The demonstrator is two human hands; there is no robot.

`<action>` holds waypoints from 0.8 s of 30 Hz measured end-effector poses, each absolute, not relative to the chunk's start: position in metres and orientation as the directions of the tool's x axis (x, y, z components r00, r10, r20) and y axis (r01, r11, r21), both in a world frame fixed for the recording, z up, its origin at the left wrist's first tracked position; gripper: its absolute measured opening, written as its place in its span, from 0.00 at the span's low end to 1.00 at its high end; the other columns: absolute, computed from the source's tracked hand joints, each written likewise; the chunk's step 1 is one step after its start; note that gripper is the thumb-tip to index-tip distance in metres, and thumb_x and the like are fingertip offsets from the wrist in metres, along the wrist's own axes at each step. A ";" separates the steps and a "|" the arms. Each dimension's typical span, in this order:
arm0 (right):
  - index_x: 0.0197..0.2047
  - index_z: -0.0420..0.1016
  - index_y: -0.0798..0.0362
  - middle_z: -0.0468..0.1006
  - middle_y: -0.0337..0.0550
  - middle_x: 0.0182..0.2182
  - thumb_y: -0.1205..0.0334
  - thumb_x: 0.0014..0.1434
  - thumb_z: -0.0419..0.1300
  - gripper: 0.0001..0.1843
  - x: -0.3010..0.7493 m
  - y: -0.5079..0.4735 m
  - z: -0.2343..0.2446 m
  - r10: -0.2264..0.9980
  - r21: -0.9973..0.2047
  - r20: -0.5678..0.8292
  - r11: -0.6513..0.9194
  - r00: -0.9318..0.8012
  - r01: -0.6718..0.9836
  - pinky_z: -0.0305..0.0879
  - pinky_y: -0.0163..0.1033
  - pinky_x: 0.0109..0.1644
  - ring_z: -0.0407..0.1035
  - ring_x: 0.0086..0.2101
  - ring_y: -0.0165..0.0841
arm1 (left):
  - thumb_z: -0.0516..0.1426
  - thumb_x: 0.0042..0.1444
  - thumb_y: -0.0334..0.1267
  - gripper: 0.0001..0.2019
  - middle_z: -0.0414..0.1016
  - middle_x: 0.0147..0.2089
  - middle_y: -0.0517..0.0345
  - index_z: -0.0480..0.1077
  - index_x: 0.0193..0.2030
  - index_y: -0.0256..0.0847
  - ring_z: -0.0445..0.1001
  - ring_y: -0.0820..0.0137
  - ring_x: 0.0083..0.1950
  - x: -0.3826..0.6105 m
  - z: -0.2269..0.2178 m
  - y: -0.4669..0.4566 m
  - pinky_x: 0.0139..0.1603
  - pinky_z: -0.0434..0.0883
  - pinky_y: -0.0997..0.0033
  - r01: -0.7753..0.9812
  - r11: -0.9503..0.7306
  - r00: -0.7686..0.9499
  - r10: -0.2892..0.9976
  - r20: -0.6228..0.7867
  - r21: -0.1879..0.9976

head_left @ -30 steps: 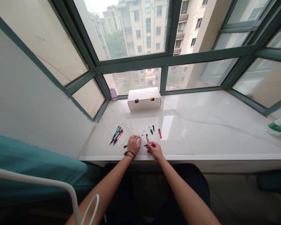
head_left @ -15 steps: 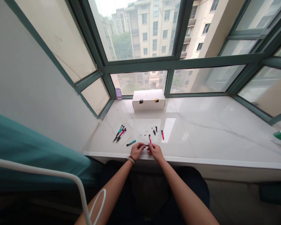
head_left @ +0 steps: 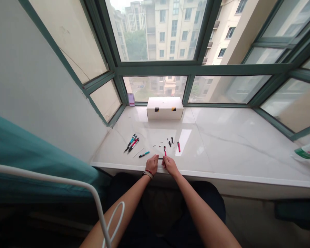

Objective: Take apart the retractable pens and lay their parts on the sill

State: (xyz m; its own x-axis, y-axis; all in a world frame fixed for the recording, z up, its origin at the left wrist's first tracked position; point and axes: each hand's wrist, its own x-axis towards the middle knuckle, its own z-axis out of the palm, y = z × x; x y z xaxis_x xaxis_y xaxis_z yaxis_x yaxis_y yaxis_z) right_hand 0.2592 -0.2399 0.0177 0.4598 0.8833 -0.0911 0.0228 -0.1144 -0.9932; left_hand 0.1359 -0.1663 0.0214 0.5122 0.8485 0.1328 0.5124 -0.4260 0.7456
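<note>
My left hand (head_left: 152,164) and my right hand (head_left: 169,165) are close together at the sill's front edge, both closed. Between their fingers runs a short, thin black pen part (head_left: 160,158), gripped at either end; its exact kind is too small to make out. Just beyond my right fingers lies a red pen barrel (head_left: 165,150) with a dark end. A teal and black pen barrel (head_left: 144,154) rests left of my left hand, beside a thin pale refill (head_left: 138,152). Small black pen parts (head_left: 169,144) and another red barrel (head_left: 178,146) lie farther right.
Several assembled pens (head_left: 132,144) lie in a bunch at the left. A white box (head_left: 165,113) and a purple card-like item (head_left: 131,99) stand by the window. At far right is a bottle with a green label (head_left: 307,151). A white bent tube (head_left: 93,189) crosses the lower left.
The left hand has turned and its fingers have curled more around the black part, more of which shows between the hands. The camera view has shifted slightly.
</note>
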 end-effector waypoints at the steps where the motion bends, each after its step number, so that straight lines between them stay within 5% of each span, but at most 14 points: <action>1: 0.22 0.71 0.50 0.70 0.37 0.14 0.36 0.56 0.54 0.27 0.259 -0.240 0.018 0.887 -0.994 -0.101 -0.112 0.452 -0.002 0.58 0.35 0.23 0.62 0.16 0.29 | 0.40 0.66 0.51 0.24 0.69 0.23 0.60 0.68 0.30 0.42 0.68 0.72 0.26 0.136 0.021 -0.165 0.30 0.60 0.74 0.505 -0.415 0.507 0.852 0.129 0.757; 9: 0.33 0.76 0.53 0.80 0.45 0.32 0.41 0.51 0.61 0.22 0.262 -0.241 0.018 0.915 -0.989 -0.109 -0.062 0.388 -0.132 0.65 0.35 0.26 0.72 0.24 0.32 | 0.39 0.66 0.52 0.26 0.67 0.21 0.60 0.68 0.27 0.41 0.66 0.72 0.25 0.135 0.023 -0.164 0.30 0.59 0.73 0.463 -0.384 0.473 0.869 0.143 0.799; 15: 0.43 0.77 0.55 0.80 0.47 0.34 0.47 0.50 0.65 0.23 0.267 -0.243 0.015 0.910 -0.964 -0.160 -0.061 0.382 -0.259 0.68 0.34 0.32 0.74 0.30 0.32 | 0.40 0.66 0.52 0.26 0.65 0.20 0.61 0.66 0.24 0.40 0.64 0.73 0.23 0.137 0.022 -0.164 0.29 0.58 0.74 0.454 -0.383 0.447 0.879 0.166 0.805; 24: 0.42 0.72 0.52 0.77 0.40 0.34 0.52 0.45 0.69 0.22 0.268 -0.244 0.015 0.885 -0.940 -0.163 -0.004 0.437 -0.341 0.70 0.36 0.32 0.74 0.28 0.30 | 0.41 0.65 0.52 0.26 0.65 0.19 0.62 0.64 0.22 0.41 0.64 0.73 0.23 0.139 0.018 -0.163 0.30 0.58 0.74 0.461 -0.354 0.437 0.889 0.139 0.814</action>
